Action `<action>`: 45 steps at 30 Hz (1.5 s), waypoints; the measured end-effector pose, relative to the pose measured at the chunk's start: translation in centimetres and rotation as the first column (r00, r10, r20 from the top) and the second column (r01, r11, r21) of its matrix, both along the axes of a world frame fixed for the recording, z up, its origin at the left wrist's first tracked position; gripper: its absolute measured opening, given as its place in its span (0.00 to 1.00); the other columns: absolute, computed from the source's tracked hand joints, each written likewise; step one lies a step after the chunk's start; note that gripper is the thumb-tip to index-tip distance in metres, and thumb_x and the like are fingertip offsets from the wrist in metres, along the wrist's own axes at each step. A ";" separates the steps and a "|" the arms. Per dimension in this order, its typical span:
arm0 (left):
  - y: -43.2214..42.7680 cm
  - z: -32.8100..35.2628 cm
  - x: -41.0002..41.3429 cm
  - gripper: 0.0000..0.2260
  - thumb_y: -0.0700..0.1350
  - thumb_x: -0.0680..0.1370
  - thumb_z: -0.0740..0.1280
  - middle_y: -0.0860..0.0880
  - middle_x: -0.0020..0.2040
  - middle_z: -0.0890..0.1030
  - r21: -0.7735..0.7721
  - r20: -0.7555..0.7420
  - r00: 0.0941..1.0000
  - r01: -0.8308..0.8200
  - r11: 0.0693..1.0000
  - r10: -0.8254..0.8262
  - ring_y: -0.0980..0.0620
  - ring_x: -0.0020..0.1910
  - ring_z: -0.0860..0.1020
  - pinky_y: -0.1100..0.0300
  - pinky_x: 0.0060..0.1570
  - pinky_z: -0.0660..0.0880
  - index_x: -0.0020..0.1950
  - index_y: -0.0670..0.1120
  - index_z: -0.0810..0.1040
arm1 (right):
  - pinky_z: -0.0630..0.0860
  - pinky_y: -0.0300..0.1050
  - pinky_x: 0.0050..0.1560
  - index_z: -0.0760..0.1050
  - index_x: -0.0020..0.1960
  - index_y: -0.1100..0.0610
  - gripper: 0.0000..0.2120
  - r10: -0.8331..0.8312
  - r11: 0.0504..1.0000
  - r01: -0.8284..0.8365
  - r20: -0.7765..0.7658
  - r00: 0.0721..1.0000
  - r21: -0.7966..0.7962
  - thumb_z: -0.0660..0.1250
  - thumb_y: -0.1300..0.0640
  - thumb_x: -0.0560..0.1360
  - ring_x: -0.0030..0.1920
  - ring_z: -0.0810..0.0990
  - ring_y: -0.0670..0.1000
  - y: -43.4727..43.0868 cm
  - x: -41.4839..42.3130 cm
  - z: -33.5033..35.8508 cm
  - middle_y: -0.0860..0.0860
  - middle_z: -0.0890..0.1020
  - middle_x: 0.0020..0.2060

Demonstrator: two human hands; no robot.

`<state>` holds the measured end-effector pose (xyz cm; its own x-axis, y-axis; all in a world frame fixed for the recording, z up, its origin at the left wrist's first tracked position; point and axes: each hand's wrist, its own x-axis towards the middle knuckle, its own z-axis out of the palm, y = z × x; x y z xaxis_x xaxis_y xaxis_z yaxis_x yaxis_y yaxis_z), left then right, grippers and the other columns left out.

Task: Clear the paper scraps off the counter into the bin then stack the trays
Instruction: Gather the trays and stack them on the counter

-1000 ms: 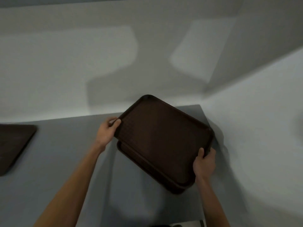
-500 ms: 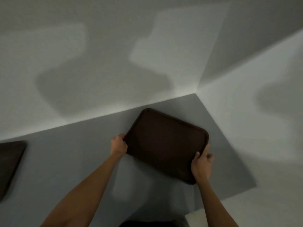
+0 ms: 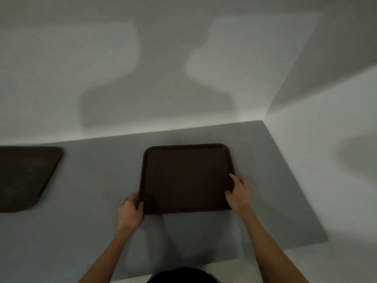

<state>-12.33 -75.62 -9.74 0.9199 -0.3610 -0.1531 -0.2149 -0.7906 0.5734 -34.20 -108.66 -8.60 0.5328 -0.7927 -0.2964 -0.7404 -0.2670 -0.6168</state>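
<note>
The left hand [image 3: 130, 213] is curling fingers [image 3: 132, 199] round a corner of the tray [image 3: 186, 176]; the right hand [image 3: 237, 193] is pinching its rim, probably squaring it; the second tray [image 3: 26, 176] is lying apart.

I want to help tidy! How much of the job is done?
No paper scraps show on the counter, so that part looks done. The left hand and right hand grip the middle tray by its near corners. The other tray lies apart at the left, so stacking is not finished.
</note>
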 end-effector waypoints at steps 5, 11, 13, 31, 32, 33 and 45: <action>3.9 -0.3 -3.0 0.16 0.36 0.78 0.71 0.38 0.50 0.87 -0.017 -0.036 0.995 -0.094 0.995 0.093 0.36 0.49 0.85 0.47 0.48 0.80 0.66 0.42 0.81 | 0.63 0.53 0.78 0.61 0.83 0.53 0.33 0.226 0.960 -0.249 -0.168 0.959 -0.130 0.67 0.57 0.81 0.82 0.58 0.61 4.1 0.6 -0.8 0.56 0.47 0.85; 5.6 -0.1 -2.4 0.18 0.43 0.81 0.69 0.40 0.57 0.85 -0.051 -0.183 0.980 -0.092 0.994 0.082 0.38 0.55 0.84 0.47 0.56 0.80 0.71 0.44 0.76 | 0.48 0.60 0.83 0.56 0.85 0.51 0.37 0.280 0.913 -0.363 -0.365 0.888 -0.185 0.67 0.51 0.81 0.84 0.42 0.64 5.5 1.0 0.7 0.62 0.39 0.84; 6.7 1.0 -3.0 0.20 0.45 0.81 0.69 0.42 0.58 0.84 -0.081 -0.148 0.978 -0.157 0.984 0.144 0.39 0.57 0.83 0.46 0.58 0.78 0.73 0.44 0.74 | 0.46 0.60 0.83 0.60 0.83 0.49 0.35 0.317 0.872 -0.414 -0.343 0.884 -0.262 0.68 0.49 0.79 0.84 0.43 0.63 7.5 1.4 2.2 0.61 0.43 0.85; 43.0 7.4 1.5 0.09 0.43 0.82 0.69 0.52 0.50 0.85 -0.298 -0.038 0.919 -0.386 0.873 0.393 0.63 0.47 0.81 0.70 0.45 0.77 0.62 0.49 0.80 | 0.80 0.50 0.62 0.79 0.54 0.45 0.10 0.315 0.893 -0.383 0.278 0.908 0.239 0.73 0.43 0.76 0.46 0.85 0.44 48.4 21.9 2.6 0.40 0.86 0.42; 44.7 7.7 2.3 0.10 0.43 0.82 0.68 0.52 0.50 0.85 -0.310 -0.046 0.913 -0.398 0.863 0.405 0.63 0.48 0.81 0.72 0.44 0.76 0.63 0.48 0.80 | 0.83 0.55 0.58 0.79 0.53 0.46 0.14 0.279 0.881 -0.365 0.294 0.914 0.300 0.72 0.38 0.74 0.45 0.87 0.46 50.2 24.3 1.5 0.41 0.86 0.41; 46.2 7.8 3.1 0.10 0.44 0.82 0.68 0.53 0.51 0.85 -0.329 -0.061 0.908 -0.411 0.850 0.415 0.62 0.48 0.82 0.70 0.46 0.77 0.64 0.49 0.79 | 0.85 0.57 0.54 0.80 0.52 0.46 0.17 0.248 0.871 -0.347 0.298 0.922 0.349 0.70 0.35 0.72 0.43 0.87 0.47 52.0 26.4 0.8 0.42 0.87 0.41; 57.1 9.7 6.5 0.12 0.45 0.84 0.66 0.54 0.52 0.86 -0.425 -0.239 0.879 -0.477 0.769 0.413 0.57 0.51 0.85 0.55 0.50 0.83 0.66 0.55 0.77 | 0.82 0.58 0.62 0.72 0.67 0.56 0.18 -0.287 0.454 -0.044 0.193 0.938 0.890 0.66 0.45 0.84 0.62 0.84 0.61 62.6 45.5 1.5 0.55 0.79 0.59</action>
